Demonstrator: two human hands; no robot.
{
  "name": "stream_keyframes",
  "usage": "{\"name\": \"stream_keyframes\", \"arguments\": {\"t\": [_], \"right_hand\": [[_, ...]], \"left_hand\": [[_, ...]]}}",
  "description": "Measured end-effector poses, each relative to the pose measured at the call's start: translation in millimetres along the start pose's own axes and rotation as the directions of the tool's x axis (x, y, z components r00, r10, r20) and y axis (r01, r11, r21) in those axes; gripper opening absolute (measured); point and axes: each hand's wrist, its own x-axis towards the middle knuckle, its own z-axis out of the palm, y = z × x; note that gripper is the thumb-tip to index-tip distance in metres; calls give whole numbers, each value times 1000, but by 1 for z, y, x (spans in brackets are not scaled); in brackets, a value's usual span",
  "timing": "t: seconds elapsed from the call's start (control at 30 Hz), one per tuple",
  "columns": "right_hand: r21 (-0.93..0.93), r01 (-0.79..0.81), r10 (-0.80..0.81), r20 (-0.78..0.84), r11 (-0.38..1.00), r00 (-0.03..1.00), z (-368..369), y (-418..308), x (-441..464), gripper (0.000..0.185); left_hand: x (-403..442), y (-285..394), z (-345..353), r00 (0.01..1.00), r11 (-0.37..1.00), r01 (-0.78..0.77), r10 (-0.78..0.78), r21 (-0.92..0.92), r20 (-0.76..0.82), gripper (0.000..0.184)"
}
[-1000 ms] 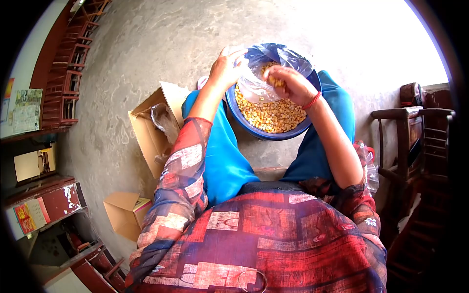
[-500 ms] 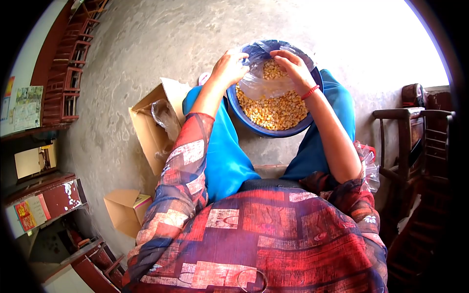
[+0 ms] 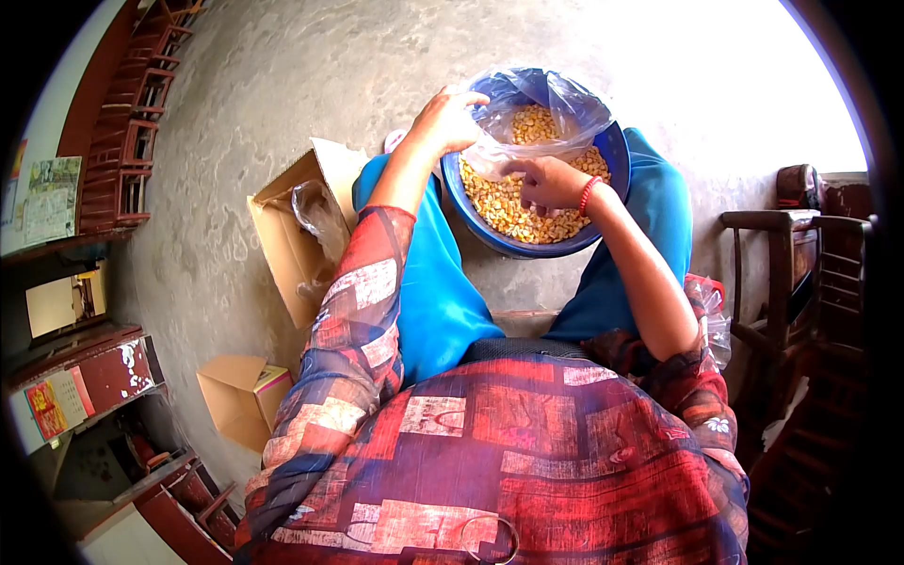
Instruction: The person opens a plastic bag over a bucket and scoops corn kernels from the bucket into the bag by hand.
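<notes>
A blue basin (image 3: 617,155) of dried corn kernels (image 3: 513,209) sits between my knees. Inside it a clear plastic bag (image 3: 589,113) stands with its mouth spread, and more kernels show through it. At the basin's left rim, my left hand (image 3: 444,122) grips the edge of the bag between thumb and fingers. My right hand (image 3: 554,184), with a red cord on its wrist, hovers over the loose kernels at the bag's near side. Its index finger reaches left beside the bag and the other fingers hang apart, loosely bent.
An open cardboard box (image 3: 282,226) holding clear plastic stands left of my leg, with a smaller carton (image 3: 240,400) nearer. Wooden chairs (image 3: 777,254) stand at the right. Red-brown furniture (image 3: 127,169) lines the left wall. The floor (image 3: 282,75) is grey concrete.
My right hand has come down from the bag's far side to its near side, over the loose kernels. The bag's mouth has opened wider. My left hand stays at the left rim.
</notes>
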Motion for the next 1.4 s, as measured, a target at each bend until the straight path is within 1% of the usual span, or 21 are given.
{"name": "stream_keyframes", "arguments": {"t": [0.03,0.07,0.17,0.23,0.3,0.33,0.37,0.43,0.47,0.5,0.57,0.67,0.83,0.9,0.93,1.03,1.17,1.27,1.33,1.37,1.4], "right_hand": [[-74,-88,92,41,993,995,-1,1,0,27],[-77,-91,102,154,993,983,-6,1,0,23],[2,-27,26,183,1000,983,-15,4,-4,19],[-27,3,1,134,1000,991,-15,10,-1,20],[-104,125,-135,-94,987,986,-13,14,-1,21],[-88,66,-71,-47,994,996,-13,7,-4,22],[-88,66,-70,-48,994,996,-11,14,1,22],[-278,116,-102,64,953,993,-3,33,13,23],[-476,233,-232,61,848,971,0,37,16,23],[-520,143,-159,13,842,987,5,33,15,23],[-616,99,-159,-44,781,986,16,42,23,23],[-665,99,-183,-57,740,981,29,43,22,25],[-671,171,-188,48,722,981,38,35,21,28],[-666,134,3,201,733,980,39,30,21,33],[-661,108,66,232,743,970,38,21,18,37],[-645,80,109,248,760,962,43,30,23,35],[-652,112,91,268,750,959,41,43,27,31],[-616,134,18,234,776,972,35,53,29,28],[-573,214,-98,226,791,969,31,51,29,26],[-573,212,-98,224,792,970,29,50,27,26],[-454,-3,102,192,891,976,25,33,17,26]], "left_hand": [[0,0,0,1000,1000,11,-11,-12,5,45],[0,0,-1,1000,1000,12,-12,-13,5,45],[0,-4,0,1000,1000,5,-5,-7,14,45],[1,-3,-1,999,999,36,-36,-2,18,41],[1,-1,0,999,999,49,-49,1,3,39],[1,0,0,998,998,63,-63,5,-12,38],[2,0,0,998,998,63,-63,5,-12,38],[5,-5,3,998,999,40,-39,13,-44,33],[6,-8,4,998,999,40,-39,13,-43,33],[5,-10,3,999,1000,26,-25,14,-46,30],[6,-10,4,999,1000,10,-9,14,-49,27],[3,-6,0,999,999,42,-42,32,-3,25],[3,-9,1,999,999,36,-35,31,-10,26],[3,-10,1,999,999,40,-40,25,-10,26],[3,-10,1,999,999,43,-43,17,-10,26],[4,-10,1,999,998,40,-39,38,-10,27],[4,-9,1,999,999,40,-40,35,-24,27],[4,-9,1,998,998,50,-49,28,-28,28],[4,-9,1,999,999,36,-35,25,-31,28],[4,-9,1,999,999,35,-34,25,-31,28],[4,-9,1,999,999,36,-36,33,-24,28]]}}
